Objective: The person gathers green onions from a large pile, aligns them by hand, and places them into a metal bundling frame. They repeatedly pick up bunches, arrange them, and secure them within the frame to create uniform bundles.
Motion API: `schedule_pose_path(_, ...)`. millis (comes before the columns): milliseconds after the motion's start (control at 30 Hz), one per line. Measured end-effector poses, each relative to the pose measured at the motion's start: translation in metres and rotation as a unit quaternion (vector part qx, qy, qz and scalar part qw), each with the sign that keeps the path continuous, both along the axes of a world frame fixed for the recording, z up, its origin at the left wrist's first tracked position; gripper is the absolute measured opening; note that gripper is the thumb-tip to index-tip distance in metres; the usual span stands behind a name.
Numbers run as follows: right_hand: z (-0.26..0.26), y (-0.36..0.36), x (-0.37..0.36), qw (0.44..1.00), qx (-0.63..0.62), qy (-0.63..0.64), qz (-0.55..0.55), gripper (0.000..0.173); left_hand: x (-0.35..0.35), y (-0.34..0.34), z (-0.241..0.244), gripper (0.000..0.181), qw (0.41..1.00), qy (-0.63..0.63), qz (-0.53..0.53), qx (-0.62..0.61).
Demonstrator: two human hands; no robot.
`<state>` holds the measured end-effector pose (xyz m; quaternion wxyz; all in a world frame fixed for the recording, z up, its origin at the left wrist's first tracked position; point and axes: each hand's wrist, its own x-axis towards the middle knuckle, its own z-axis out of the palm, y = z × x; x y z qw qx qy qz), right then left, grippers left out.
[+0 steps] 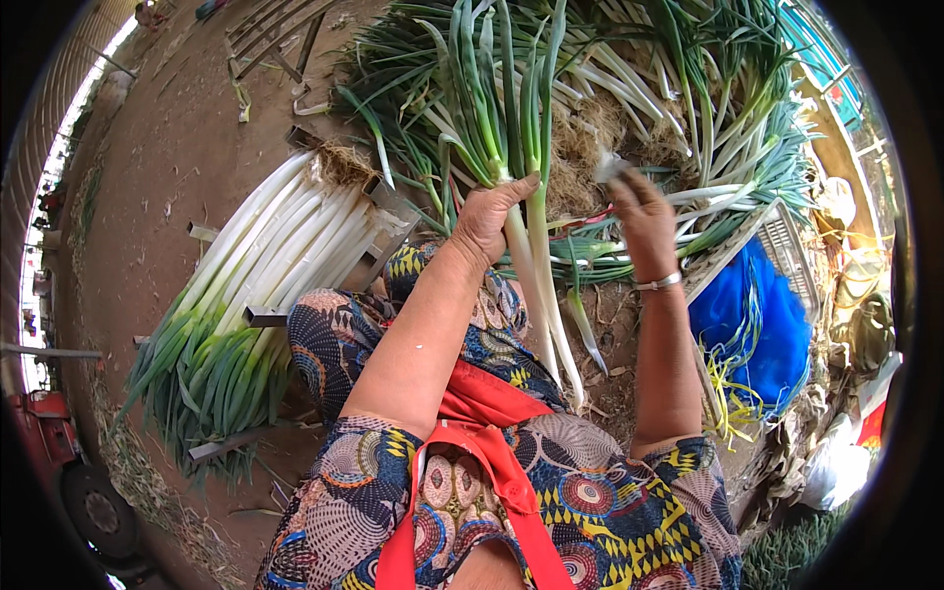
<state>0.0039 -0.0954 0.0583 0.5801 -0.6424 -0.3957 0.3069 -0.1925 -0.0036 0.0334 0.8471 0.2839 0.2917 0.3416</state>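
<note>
My left hand (pixel 487 217) grips two Welsh onions (pixel 540 295) around their stems, just under the green leaves. Their white shafts slant down past my lap, root ends lowest. To the right, my right hand (pixel 643 217) is raised, with a small pale thing (pixel 609 164) at its fingertips, too blurred to name. A stack of cleaned-looking onions (pixel 273 236) lies across a metal rack (pixel 267 316) on my left, roots at the far end. Ahead spreads a large heap of onions (pixel 627 66) with tangled roots (pixel 571 162).
A plastic crate (pixel 795 251) on the right stands by blue netting (pixel 752 317) and yellow ties (pixel 730 391). Another metal frame (pixel 269 37) sits on the dirt floor (pixel 169 147) at far left. A red vehicle's wheel (pixel 101 511) shows at lower left.
</note>
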Motion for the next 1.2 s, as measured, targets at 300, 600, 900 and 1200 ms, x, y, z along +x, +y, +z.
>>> schedule_pose_path(300, -0.012, 0.025, -0.053, 0.918, -0.022, 0.375, 0.126, 0.019, -0.001, 0.001, 0.002, 0.018, 0.998, -0.023, -0.043, -0.038)
schedule_pose_path(600, 0.021, -0.048, -0.030, 0.913, 0.062, 0.402, 0.039, 0.012, 0.002, 0.011, 0.001, 0.016, 0.996, 0.023, 0.089, -0.019)
schedule_pose_path(900, 0.046, -0.171, 0.110, 0.870, 0.324, 0.371, 0.004, 0.023, 0.001, 0.030, -0.014, 0.028, 0.938, 0.111, 0.327, 0.023)
schedule_pose_path(1200, -0.120, -0.177, 0.055, 0.943, -0.320, 0.077, 0.043, 0.069, 0.005, 0.027, -0.009, 0.028, 0.945, 0.079, 0.317, -0.026)
